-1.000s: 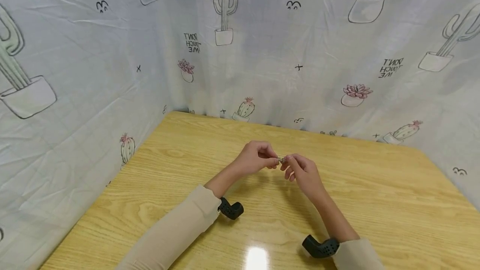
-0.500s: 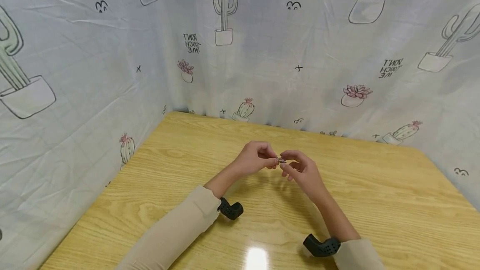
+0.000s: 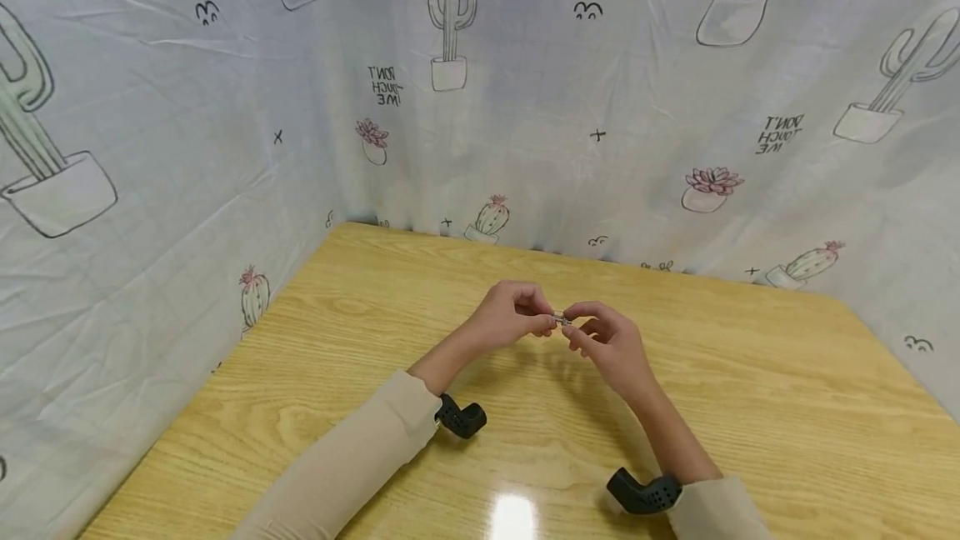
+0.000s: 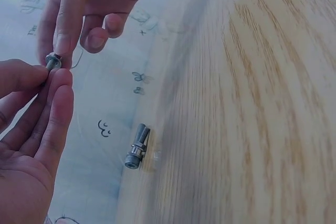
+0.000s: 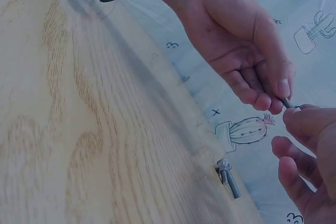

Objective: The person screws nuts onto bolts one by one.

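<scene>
My left hand (image 3: 512, 315) pinches a small metal bolt (image 3: 560, 320) between thumb and fingertips, above the table. Up close in the left wrist view, threads show on the bolt (image 4: 50, 66), and a nut (image 4: 54, 58) sits around it. My right hand (image 3: 611, 348) faces it from the other side, its thumb and index finger at the nut. In the right wrist view, the left hand (image 5: 247, 51) holds the bolt's shaft (image 5: 285, 102) while the right thumb (image 5: 307, 121) partly hides the nut.
More bolts (image 4: 137, 148) lie close together near the table's edge in the left wrist view; the right wrist view shows these bolts (image 5: 229, 178) too. A wooden table (image 3: 360, 298) spreads beneath the hands. Behind it hangs a cactus-print cloth (image 3: 525, 107).
The right thumb and index finger have spread from a closed pinch and shifted around the nut. My left hand has stayed in place with the bolt.
</scene>
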`<action>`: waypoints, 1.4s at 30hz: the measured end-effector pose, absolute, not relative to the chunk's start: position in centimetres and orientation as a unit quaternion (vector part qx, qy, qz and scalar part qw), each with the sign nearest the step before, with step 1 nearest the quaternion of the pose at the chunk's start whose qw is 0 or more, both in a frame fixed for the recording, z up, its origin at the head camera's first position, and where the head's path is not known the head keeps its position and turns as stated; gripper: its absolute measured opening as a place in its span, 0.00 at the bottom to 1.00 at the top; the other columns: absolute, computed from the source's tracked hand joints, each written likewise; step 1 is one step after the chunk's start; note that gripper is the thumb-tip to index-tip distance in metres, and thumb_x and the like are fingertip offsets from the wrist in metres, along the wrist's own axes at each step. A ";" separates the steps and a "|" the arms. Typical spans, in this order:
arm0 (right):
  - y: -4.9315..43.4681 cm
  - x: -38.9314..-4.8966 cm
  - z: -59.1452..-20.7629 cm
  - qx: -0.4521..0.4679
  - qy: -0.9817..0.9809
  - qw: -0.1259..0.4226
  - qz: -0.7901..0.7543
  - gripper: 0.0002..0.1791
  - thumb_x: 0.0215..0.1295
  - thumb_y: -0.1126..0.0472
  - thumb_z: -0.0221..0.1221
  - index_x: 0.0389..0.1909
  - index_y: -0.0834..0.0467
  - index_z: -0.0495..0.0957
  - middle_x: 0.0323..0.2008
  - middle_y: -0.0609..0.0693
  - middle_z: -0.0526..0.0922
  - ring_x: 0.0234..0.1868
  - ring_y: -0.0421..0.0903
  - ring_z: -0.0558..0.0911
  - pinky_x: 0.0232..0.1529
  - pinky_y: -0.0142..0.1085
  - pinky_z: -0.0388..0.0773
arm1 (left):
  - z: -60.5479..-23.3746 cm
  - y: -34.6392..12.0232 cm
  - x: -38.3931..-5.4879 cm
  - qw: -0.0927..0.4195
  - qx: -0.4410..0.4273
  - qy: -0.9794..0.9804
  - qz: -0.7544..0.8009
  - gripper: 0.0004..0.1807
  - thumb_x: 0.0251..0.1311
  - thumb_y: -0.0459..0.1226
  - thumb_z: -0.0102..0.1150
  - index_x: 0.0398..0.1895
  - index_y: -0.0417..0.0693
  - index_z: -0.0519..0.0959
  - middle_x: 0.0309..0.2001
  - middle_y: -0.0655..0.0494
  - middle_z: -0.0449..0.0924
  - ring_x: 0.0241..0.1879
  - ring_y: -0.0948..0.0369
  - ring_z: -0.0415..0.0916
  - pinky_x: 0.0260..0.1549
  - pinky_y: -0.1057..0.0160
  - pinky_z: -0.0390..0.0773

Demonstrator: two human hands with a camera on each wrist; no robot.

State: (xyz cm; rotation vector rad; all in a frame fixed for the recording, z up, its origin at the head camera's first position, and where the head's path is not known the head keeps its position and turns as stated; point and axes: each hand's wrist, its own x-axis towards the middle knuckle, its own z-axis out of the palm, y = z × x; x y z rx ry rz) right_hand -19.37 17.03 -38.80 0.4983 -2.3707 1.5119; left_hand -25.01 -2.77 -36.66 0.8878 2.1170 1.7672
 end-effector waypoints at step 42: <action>16.2 -18.6 -37.2 0.102 -0.834 0.152 0.521 0.16 0.74 0.60 0.51 0.35 0.68 0.81 0.31 0.63 0.82 0.21 0.50 0.79 0.23 0.35 0.78 | -36.6 -2.3 -25.2 0.130 0.306 0.726 0.602 0.02 0.61 0.31 0.63 0.33 0.40 0.80 0.35 0.44 0.86 0.32 0.59 0.84 0.43 0.46 0.83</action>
